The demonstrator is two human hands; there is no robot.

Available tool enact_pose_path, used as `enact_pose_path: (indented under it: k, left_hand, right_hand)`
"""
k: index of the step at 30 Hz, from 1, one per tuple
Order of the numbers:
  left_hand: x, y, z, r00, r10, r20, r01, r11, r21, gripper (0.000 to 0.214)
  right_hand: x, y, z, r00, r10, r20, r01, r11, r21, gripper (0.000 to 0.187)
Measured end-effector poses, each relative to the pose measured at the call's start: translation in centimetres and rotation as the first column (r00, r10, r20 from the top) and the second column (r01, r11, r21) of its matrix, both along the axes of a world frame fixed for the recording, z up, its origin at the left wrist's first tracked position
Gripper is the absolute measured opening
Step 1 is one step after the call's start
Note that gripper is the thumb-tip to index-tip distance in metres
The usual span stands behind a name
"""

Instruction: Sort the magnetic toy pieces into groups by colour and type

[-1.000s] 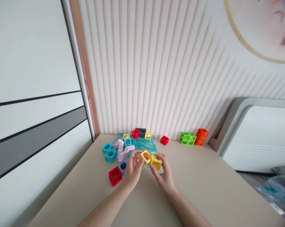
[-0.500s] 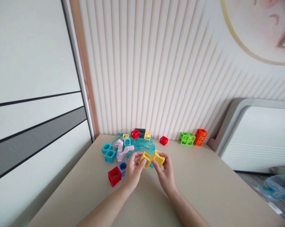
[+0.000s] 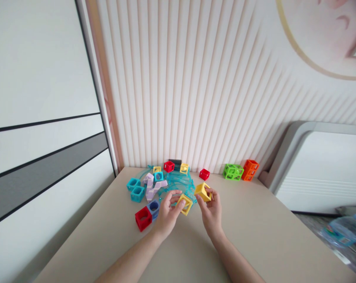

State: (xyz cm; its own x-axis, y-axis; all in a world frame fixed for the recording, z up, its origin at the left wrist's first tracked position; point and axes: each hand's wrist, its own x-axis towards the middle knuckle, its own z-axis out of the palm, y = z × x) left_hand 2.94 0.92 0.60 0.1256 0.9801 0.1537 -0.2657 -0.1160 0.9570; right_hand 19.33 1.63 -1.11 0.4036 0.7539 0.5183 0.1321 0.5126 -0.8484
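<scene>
Left hand [image 3: 168,215] pinches yellow frame cube [image 3: 184,204], right hand [image 3: 211,214] second yellow cube [image 3: 203,192], hands apart; light, stiff-looking, hold by edges

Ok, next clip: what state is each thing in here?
left hand, pinching a yellow cube frame
right hand, pinching a second yellow cube frame
yellow cube frames, held up, apart
red cube frame, on the table, touching a blue cube frame
orange cube frames, stacked
</scene>
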Motion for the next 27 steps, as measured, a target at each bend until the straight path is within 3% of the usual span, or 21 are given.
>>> enact_pose_path:
  k: [6, 10, 15, 19, 27]
  left_hand:
    - [0.0, -0.5, 0.0, 0.992, -0.124, -0.018, 0.124, 0.992, 0.024, 0.042]
    - [0.0, -0.3, -0.1, 0.995, -0.098, -0.021, 0.099, 0.994, 0.036, 0.044]
    - [0.0, 0.2, -0.4, 0.999, -0.042, 0.025, 0.041, 0.999, 0.023, 0.045]
    - [0.0, 0.2, -0.4, 0.998, -0.021, 0.055, 0.02, 1.0, 0.022, 0.043]
    - [-0.2, 0.2, -0.3, 0.999, -0.002, 0.052, 0.0, 0.999, 0.045, 0.04]
  right_hand:
    - [-0.2, -0.3, 0.1, 0.996, 0.092, 0.015, -0.092, 0.996, -0.019, 0.035]
    - [-0.5, -1.1, 0.6, 0.981, 0.182, 0.071, -0.182, 0.983, -0.009, 0.029]
    - [-0.3, -1.7, 1.4, 0.962, 0.185, 0.2, -0.189, 0.982, 0.001, 0.032]
    - [-0.4, -1.6, 1.1, 0.962, 0.23, 0.15, -0.236, 0.971, 0.024, 0.027]
    - [-0.8, -1.5, 0.3, 0.923, 0.376, 0.075, -0.372, 0.926, -0.063, 0.042]
